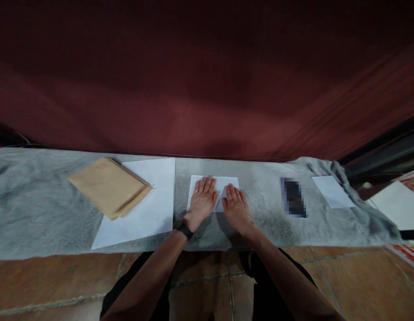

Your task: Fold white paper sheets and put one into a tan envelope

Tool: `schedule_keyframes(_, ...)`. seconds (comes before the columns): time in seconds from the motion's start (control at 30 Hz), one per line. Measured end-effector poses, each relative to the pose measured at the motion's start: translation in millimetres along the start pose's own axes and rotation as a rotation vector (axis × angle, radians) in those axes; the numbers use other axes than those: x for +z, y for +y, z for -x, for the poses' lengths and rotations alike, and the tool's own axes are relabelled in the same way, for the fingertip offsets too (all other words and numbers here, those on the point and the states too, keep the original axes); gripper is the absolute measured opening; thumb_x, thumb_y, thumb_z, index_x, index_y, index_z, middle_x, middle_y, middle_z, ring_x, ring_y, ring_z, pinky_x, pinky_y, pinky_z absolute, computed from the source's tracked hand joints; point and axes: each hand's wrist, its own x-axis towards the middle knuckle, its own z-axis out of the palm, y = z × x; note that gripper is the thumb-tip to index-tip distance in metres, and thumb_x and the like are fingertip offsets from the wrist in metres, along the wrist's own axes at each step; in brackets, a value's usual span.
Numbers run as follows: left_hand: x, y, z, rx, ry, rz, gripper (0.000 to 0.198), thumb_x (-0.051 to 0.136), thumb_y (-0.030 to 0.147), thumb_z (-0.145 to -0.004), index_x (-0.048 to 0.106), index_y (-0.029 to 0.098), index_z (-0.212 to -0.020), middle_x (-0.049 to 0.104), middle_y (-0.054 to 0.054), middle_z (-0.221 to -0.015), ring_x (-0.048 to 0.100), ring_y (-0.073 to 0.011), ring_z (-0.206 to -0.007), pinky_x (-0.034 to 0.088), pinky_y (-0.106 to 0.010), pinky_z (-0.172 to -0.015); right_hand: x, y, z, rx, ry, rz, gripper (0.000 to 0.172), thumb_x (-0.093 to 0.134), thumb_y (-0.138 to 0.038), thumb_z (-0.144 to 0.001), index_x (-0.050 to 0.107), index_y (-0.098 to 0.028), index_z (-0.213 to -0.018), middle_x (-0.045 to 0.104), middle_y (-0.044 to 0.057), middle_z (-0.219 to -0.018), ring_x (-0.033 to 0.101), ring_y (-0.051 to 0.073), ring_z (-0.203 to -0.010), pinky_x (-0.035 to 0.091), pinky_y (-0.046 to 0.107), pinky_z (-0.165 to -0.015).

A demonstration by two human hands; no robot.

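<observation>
Folded white paper [223,182]: lay mid-surface on grey cloth [43,200], under left hand [202,201] and right hand [237,208]. Grip: released, palms flat, pressing, grasping nothing. Risk: uneven pressure on soft cloth could skew or wrinkle the fold.

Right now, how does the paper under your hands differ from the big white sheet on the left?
The paper is much smaller than the big sheet. The paper shows a folded flap; the big sheet lies flat. The left hand and right hand press on the paper; brown envelopes lie on the big sheet. Both are white, on the grey cloth.
</observation>
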Motion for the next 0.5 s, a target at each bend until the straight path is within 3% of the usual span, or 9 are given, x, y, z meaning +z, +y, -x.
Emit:
schedule_keyframes(0.17,0.0,-2.4,-6.9,0.011,0.007,0.015,0.056,0.028,0.030,-0.106,0.043,0.010,-0.157,0.038,-0.012,-0.166,0.029,-0.0279,-0.157,0.022,-0.050,-0.130,-3.3,-2.0,-17.7,-0.059,-0.031,-0.112,0.053,0.030,-0.029,-0.109,0.051,-0.006,-0.151,0.049,0.016,-0.159,0.044,0.028,-0.149,0.029,0.048,-0.126)
schedule_keyframes(0.3,0.0,-4.4,-11.7,0.041,-0.038,-0.013,0.059,0.029,0.018,-0.101,0.041,0.006,-0.157,0.036,-0.013,-0.167,0.027,-0.0270,-0.158,0.021,-0.048,-0.130,4.5,-16.2,-36.7,-0.113,-0.033,-0.173,0.055,0.025,-0.032,-0.111,0.045,-0.008,-0.156,0.045,0.013,-0.162,0.039,0.022,-0.153,0.027,0.043,-0.128)
schedule_keyframes(0.5,2.8,-4.7,-12.8,0.032,-0.008,-0.015,0.059,0.029,0.019,-0.100,0.040,0.005,-0.157,0.036,-0.016,-0.167,0.027,-0.0259,-0.158,0.021,-0.047,-0.130,18.9,-17.1,-45.2,-0.101,0.026,-0.106,0.055,0.025,-0.034,-0.111,0.043,-0.011,-0.157,0.043,0.013,-0.163,0.036,0.024,-0.154,0.024,0.046,-0.128)
